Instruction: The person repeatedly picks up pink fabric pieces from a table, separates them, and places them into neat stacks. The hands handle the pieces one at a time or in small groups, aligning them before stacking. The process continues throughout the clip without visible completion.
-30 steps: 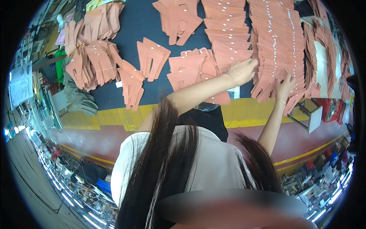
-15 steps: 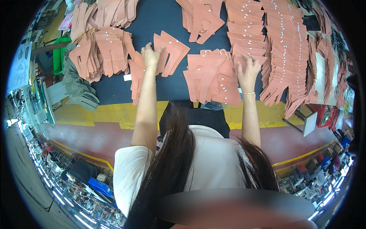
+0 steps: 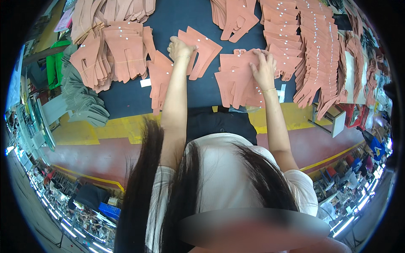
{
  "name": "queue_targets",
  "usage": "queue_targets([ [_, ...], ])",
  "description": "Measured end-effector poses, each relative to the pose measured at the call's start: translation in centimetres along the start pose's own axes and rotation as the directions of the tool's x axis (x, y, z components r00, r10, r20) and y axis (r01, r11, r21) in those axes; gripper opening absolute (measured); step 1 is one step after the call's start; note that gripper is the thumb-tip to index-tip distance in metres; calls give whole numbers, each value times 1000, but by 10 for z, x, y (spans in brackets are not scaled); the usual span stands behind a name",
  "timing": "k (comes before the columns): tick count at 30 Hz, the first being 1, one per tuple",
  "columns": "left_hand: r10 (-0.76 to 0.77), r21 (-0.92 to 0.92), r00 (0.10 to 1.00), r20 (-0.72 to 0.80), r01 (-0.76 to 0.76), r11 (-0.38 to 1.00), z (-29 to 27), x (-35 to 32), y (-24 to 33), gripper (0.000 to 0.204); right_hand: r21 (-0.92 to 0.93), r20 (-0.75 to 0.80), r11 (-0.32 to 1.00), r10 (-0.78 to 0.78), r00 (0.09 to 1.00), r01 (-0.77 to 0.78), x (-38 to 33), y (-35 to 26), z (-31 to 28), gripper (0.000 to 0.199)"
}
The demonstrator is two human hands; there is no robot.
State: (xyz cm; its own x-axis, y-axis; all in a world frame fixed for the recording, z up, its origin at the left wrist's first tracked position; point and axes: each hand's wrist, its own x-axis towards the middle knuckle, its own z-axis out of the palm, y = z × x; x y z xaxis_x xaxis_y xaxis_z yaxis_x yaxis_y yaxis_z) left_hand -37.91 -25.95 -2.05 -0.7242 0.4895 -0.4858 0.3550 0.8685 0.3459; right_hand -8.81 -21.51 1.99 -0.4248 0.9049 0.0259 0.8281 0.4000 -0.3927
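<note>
Flat salmon-pink leather glove pieces lie on the dark table before me in loose piles and rows. My left hand [image 3: 180,49] is bent, fingers curled, over the left edge of a fanned pair of glove pieces [image 3: 204,52]; its fingertips are partly hidden. Just left of that forearm lies another small group of glove pieces [image 3: 159,74]. My right hand [image 3: 265,71] rests with fingers apart on the upper right of a loose pile of glove pieces [image 3: 231,82]. Beside this hand, a row of overlapping glove pieces [image 3: 287,57] begins.
Banded bundles of glove pieces [image 3: 124,52] stand at the left, above a dark green stack [image 3: 84,103]. Long overlapping rows [image 3: 318,55] fill the right side. A small white slip [image 3: 145,82] lies near the left forearm. A white-topped stool [image 3: 337,124] stands beyond the right table edge.
My right hand has moved left, from the row's near end onto the loose pile. The row's near end looks different under where it was. My left hand has barely moved.
</note>
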Motion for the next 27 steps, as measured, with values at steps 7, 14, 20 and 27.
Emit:
queue_targets([
  [7,-8,4,997,82,8,1000,-3,-4,5,73,-43,42,999,31,999,-30,-6,-4,9,53],
  [14,82,-139,997,-14,-83,987,4,-17,6,63,-28,61,999,35,998,-33,-5,-6,6,54],
  [20,106,-126,986,-132,-123,984,7,-22,8,64,16,100,999,30,995,-32,-4,-3,3,53],
  [27,86,-180,990,-116,-106,978,6,-19,6,68,41,94,999,9,996,-13,-5,-4,1,52],
])
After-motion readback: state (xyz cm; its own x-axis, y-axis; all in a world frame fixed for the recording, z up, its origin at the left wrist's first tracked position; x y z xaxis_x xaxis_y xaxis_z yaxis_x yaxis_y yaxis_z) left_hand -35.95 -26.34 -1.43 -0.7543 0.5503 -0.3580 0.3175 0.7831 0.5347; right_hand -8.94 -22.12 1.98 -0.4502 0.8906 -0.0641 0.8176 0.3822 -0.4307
